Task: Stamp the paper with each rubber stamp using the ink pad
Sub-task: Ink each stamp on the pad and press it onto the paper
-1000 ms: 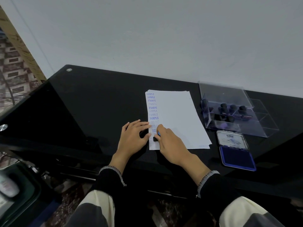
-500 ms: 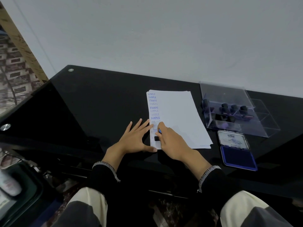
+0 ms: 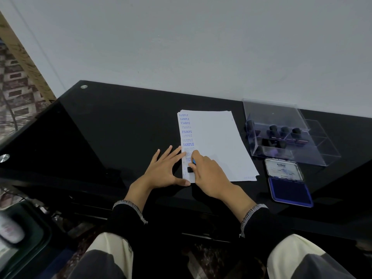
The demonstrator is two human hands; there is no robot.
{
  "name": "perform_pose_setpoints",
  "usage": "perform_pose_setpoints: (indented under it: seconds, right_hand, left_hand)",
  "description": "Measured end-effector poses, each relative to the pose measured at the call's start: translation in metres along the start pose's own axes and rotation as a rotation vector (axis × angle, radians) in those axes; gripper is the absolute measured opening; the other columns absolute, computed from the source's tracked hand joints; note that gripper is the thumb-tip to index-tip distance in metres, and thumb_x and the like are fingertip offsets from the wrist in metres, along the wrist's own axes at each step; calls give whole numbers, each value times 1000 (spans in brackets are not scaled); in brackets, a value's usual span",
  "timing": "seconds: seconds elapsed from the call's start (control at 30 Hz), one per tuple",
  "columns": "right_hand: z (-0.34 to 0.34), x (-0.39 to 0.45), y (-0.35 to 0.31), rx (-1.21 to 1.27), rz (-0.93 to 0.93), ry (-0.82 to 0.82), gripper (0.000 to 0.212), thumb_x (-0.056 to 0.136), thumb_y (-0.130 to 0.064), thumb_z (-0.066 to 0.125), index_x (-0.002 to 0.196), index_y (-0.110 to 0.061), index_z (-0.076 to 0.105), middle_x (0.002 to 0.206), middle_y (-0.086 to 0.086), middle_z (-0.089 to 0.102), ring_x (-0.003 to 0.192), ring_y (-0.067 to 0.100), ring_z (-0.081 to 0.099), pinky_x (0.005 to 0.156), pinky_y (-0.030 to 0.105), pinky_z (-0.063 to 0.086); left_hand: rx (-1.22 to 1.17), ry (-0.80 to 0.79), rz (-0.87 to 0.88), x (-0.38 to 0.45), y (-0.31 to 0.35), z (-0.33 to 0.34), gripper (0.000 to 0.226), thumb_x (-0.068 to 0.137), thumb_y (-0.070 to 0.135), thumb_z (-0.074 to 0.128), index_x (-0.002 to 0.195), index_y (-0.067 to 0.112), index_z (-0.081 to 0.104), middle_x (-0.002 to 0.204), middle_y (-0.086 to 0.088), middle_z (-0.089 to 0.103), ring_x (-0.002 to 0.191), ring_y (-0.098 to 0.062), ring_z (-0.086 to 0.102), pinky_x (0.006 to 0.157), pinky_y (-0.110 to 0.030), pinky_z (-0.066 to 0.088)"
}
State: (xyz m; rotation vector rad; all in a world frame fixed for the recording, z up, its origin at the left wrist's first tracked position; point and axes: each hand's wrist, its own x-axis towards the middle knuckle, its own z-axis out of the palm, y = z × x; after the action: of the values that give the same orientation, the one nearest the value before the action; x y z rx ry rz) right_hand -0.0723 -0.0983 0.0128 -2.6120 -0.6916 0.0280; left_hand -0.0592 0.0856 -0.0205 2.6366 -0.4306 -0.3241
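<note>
A stack of white paper lies on the black glass table, with a column of blue SAMPLE prints down its left margin. My right hand grips a small black rubber stamp with a blue top and holds it down on the paper's lower left. My left hand lies flat with fingers spread, pressing the paper's left edge. The open blue ink pad sits to the right of the paper. Most of the stamp is hidden under my fingers.
A clear plastic box with its lid up holds several black-handled stamps behind the ink pad. The white wall runs along the table's back edge. A dark bin stands on the floor at lower left.
My left hand has slid down and spread its fingers flat on the paper's left edge. My right hand stays on the stamp at nearly the same spot.
</note>
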Motion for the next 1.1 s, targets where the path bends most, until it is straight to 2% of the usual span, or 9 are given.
perform_pose_setpoints:
  seconds: [0.13, 0.23, 0.4, 0.53, 0.6, 0.67, 0.77, 1.0, 1.1]
  right_hand:
    - [-5, 9, 3, 45, 19, -72, 9, 100, -19, 41, 95, -14, 35, 77, 4, 54, 57, 20, 45, 55, 35, 38]
    - [-5, 12, 3, 30, 20, -88, 10, 98, -15, 44, 95, -16, 34, 74, -2, 50, 55, 16, 43, 54, 32, 35]
    - [2, 2, 0, -27, 6, 4, 11, 101, -21, 39, 92, -20, 31, 77, -4, 46, 60, 17, 39, 57, 31, 34]
    - [7, -3, 0, -119, -18, 46, 10, 101, -23, 36, 94, -21, 29, 81, -6, 41, 65, 17, 37, 60, 30, 27]
    - [8, -3, 1, -82, -18, 45, 10, 101, -23, 36, 94, -21, 29, 82, -5, 43, 67, 18, 39, 59, 30, 31]
    - [7, 0, 3, 41, 6, 7, 11, 101, -23, 37, 93, -21, 30, 85, -1, 49, 69, 18, 43, 59, 34, 41]
    - [7, 3, 6, 160, 47, -31, 8, 101, -21, 40, 96, -19, 33, 90, 5, 55, 73, 21, 49, 68, 40, 50]
    - [3, 3, 3, 83, 3, -32, 9, 102, -22, 37, 97, -22, 30, 91, -1, 50, 72, 16, 46, 66, 37, 49]
    - [4, 2, 3, 163, 26, -31, 8, 101, -19, 39, 95, -18, 33, 92, 4, 55, 70, 18, 46, 65, 35, 47]
  left_hand:
    - [1, -4, -6, 0, 0, 0, 121, 50, 90, 39, 153, 35, 9, 160, 17, -5, 145, -5, -16, 116, -39, -18]
    - [0, 5, -5, 0, 1, 0, 121, 49, 89, 39, 153, 35, 10, 160, 17, -4, 146, -5, -15, 115, -38, -18]
    - [-13, 10, -3, -1, 2, -1, 120, 50, 89, 39, 153, 34, 11, 160, 17, -3, 146, -5, -15, 115, -37, -18]
    - [-26, 12, -5, -1, 3, -1, 120, 50, 88, 40, 153, 34, 12, 160, 16, -2, 146, -5, -14, 116, -38, -17]
    - [-21, 9, -6, -1, 3, -1, 120, 50, 89, 40, 153, 35, 12, 161, 16, -2, 146, -5, -14, 116, -38, -17]
    - [-19, 8, -7, 0, 2, -1, 120, 50, 89, 40, 153, 34, 11, 161, 16, -2, 146, -6, -14, 116, -38, -17]
    - [-12, 9, -9, 0, 2, -1, 121, 49, 89, 40, 153, 34, 12, 161, 16, -2, 147, -6, -14, 116, -39, -17]
    - [-8, 5, -11, 0, 1, -1, 121, 49, 90, 39, 153, 35, 10, 161, 16, -3, 146, -5, -15, 115, -38, -18]
    - [4, 2, -16, 1, 2, -1, 121, 48, 90, 38, 153, 35, 11, 161, 16, -3, 146, -6, -14, 115, -38, -17]
